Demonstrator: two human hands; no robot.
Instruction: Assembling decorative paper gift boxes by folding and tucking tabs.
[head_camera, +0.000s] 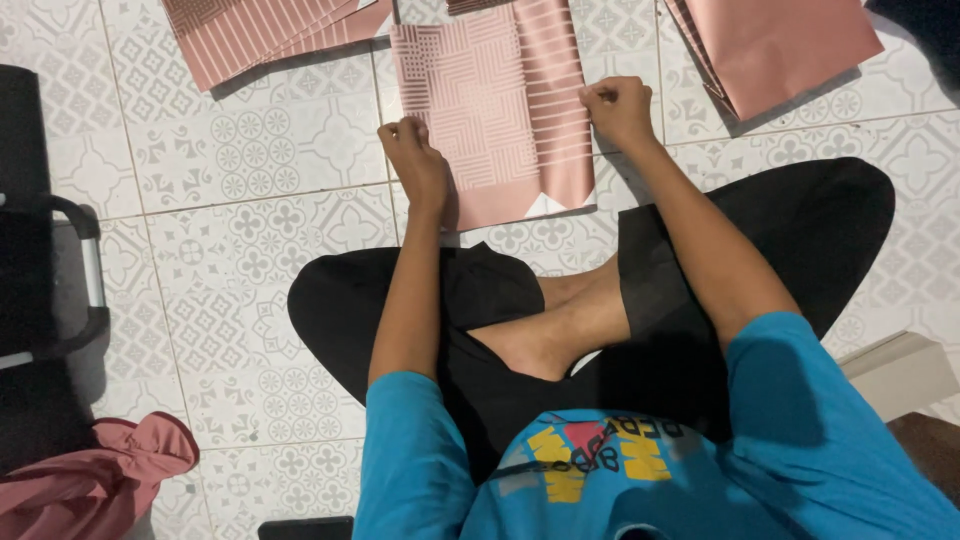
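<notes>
Head view, looking straight down: the left hand (415, 160) is curled into a closed grip, pressing down on the left edge of a pink patterned paper sheet (495, 110) that lies flat on the tiled floor (230, 250). The right hand (618, 108) is also closed tight, pinching or pressing the sheet's right edge; whether its fingers hold a turned-over flap or only bear down on it I cannot tell. Between the two grips the sheet shows a maze-like print and a striped band. Its near end, just below the left grip, has a plain pink strip folded across with small white corners showing at the bottom right, so at least one fold looks already made there. The far end, beyond both grips, still lies open and flat, which suggests the folding is only partly done.

Beyond the left grip, up and to its left, lies a stack of striped pink sheets (255, 30), apart from the one in hand. Beyond the right grip, up and to its right, lies a pile of plain pink folded pieces (780, 45), also well apart. Nearer the person than both grips are crossed legs in black trousers (400, 310) and a blue shirt (800, 440). Far to the left of the left grip stands a dark object with a grey handle (90, 270), and below it a crumpled pink cloth (100, 480).
</notes>
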